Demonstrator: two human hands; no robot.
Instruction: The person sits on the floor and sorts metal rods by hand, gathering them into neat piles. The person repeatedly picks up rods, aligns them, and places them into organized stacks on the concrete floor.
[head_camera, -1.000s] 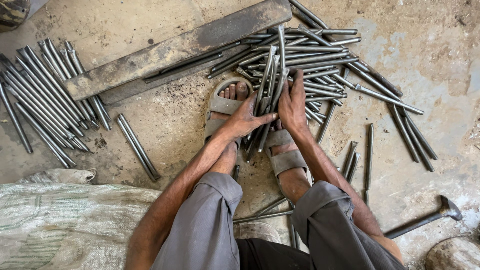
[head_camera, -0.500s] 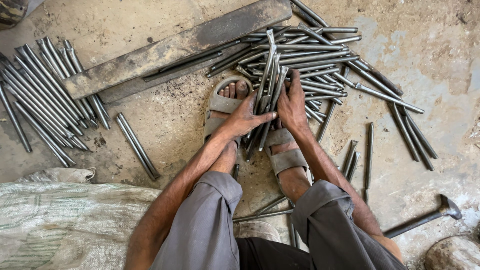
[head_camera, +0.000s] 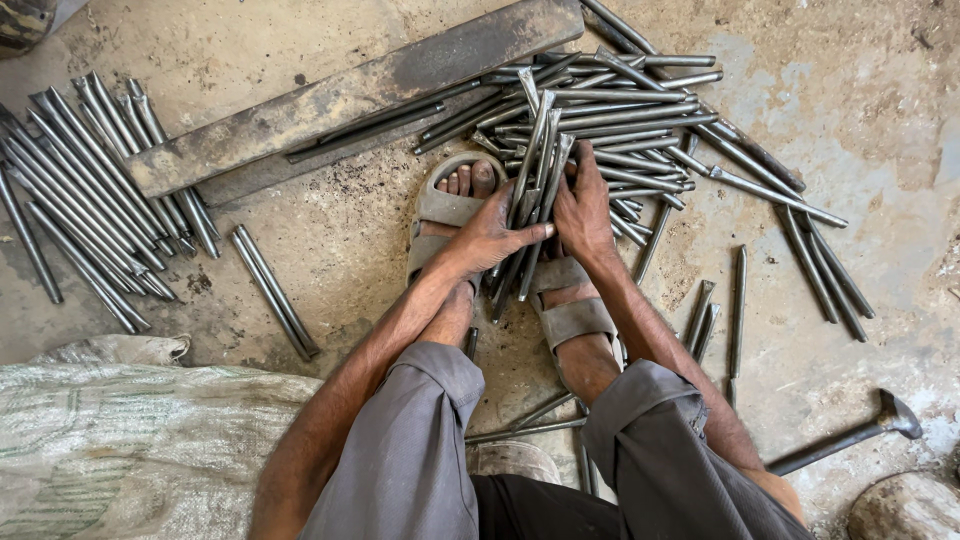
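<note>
Rods (head_camera: 532, 190) stand bunched between both hands. Left hand (head_camera: 487, 237) and right hand (head_camera: 582, 212) press fingers around them, over sandalled feet.

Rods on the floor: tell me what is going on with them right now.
A person squats on a concrete floor with both feet in sandals. The left hand and right hand press together a small bundle of metal rods standing tilted between the feet. More rods lie scattered ahead in a loose pile, and a tidier batch lies to the left beside a flat steel bar. A hammer rests on the right, a woven sack on the left.
</note>
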